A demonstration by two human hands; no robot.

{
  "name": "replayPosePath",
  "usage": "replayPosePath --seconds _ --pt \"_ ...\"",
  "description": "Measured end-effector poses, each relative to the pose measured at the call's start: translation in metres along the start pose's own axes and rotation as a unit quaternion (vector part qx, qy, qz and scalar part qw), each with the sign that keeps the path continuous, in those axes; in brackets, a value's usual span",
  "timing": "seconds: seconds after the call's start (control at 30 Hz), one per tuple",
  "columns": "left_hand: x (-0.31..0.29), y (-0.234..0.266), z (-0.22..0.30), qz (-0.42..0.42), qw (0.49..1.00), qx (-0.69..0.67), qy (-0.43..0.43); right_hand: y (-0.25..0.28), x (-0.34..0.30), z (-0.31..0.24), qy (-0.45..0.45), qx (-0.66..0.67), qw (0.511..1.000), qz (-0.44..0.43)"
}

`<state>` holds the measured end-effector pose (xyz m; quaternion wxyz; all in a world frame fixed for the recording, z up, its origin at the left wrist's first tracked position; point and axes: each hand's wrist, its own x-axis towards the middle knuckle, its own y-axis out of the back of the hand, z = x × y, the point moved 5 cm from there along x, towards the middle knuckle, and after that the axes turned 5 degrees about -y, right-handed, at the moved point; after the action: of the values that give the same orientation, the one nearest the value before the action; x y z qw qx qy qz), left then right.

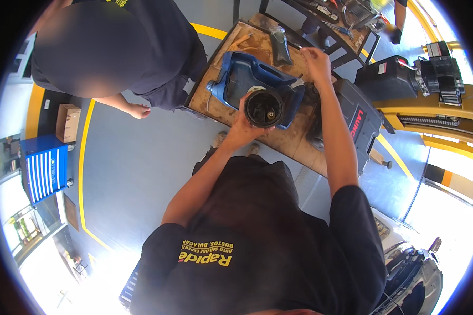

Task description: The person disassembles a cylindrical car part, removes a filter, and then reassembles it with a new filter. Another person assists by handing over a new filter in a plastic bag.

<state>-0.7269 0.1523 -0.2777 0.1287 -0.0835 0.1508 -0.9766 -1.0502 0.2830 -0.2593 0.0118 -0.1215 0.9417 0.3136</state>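
My left hand (240,130) is wrapped round a black cylindrical housing (263,108). Its round open end faces up, with a small brass-coloured fitting showing in the dark inside. The housing is over the near side of a blue plastic oil drain container (235,79) that lies on the workbench. My right hand (317,64) is raised above the bench's far right part, thumb and fingers drawn together; what they pinch, if anything, is too small to make out. Near it lies a dark bottle or packet in clear plastic (281,48).
The worn wooden workbench (211,100) also carries an orange-handled tool (242,40) and a dark grey case (355,118). Another person (163,52) stands at left. Black and yellow machinery (404,79) is at right, a blue tool cabinet (46,167) far left.
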Motion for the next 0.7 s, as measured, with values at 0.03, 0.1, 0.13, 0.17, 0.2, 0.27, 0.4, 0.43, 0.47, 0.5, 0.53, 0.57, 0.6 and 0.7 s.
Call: replayPosePath --seconds 0.03,0.1,0.13,0.17,0.2,0.27,0.4,0.43,0.47,0.5,0.53,0.57,0.6,0.7 --pt "0.001 0.000 -0.002 -0.007 1.000 -0.005 -0.003 -0.011 0.032 0.017 0.008 -0.018 1.000 -0.004" --pt "0.001 0.007 0.003 -0.006 0.999 0.046 -0.011 -0.035 0.076 0.023 0.024 -0.062 0.998 -0.023" --pt "0.000 0.011 0.006 -0.002 0.997 0.073 -0.016 -0.047 0.091 0.019 0.032 -0.088 0.995 -0.034" --pt "-0.002 0.016 0.001 0.007 0.998 0.056 -0.005 -0.059 0.104 0.017 0.039 -0.114 0.992 -0.047" --pt "-0.003 0.020 -0.003 0.014 0.999 0.038 0.005 -0.067 0.117 0.017 0.036 -0.126 0.990 -0.043" --pt "-0.003 0.024 -0.006 0.021 0.999 0.022 0.022 -0.079 0.144 0.022 0.028 -0.146 0.988 -0.031" --pt "-0.004 0.029 0.008 0.019 0.998 0.051 0.015 -0.106 0.180 0.048 -0.023 -0.179 0.981 -0.068" --pt "-0.007 0.032 0.012 0.025 0.997 0.067 0.005 -0.120 0.182 0.042 -0.021 -0.218 0.972 -0.086" --pt "-0.012 0.035 0.006 0.028 0.999 0.026 0.014 -0.132 0.182 0.038 -0.019 -0.257 0.961 -0.103" --pt "-0.017 0.038 0.002 0.030 0.999 0.028 0.016 -0.138 0.181 0.033 -0.012 -0.262 0.961 -0.085" --pt "-0.020 0.039 0.003 0.032 0.999 0.031 0.018 -0.142 0.180 0.030 -0.005 -0.267 0.961 -0.066" --pt "-0.021 0.041 0.004 0.033 0.999 0.033 0.019 -0.144 0.178 0.028 0.002 -0.272 0.961 -0.048" --pt "-0.022 0.042 0.006 0.035 0.998 0.057 0.009 -0.149 0.178 0.025 0.009 -0.245 0.968 -0.061" --pt "-0.019 0.040 0.018 0.018 0.994 0.104 -0.016 -0.139 0.194 0.046 0.014 -0.176 0.981 -0.086"
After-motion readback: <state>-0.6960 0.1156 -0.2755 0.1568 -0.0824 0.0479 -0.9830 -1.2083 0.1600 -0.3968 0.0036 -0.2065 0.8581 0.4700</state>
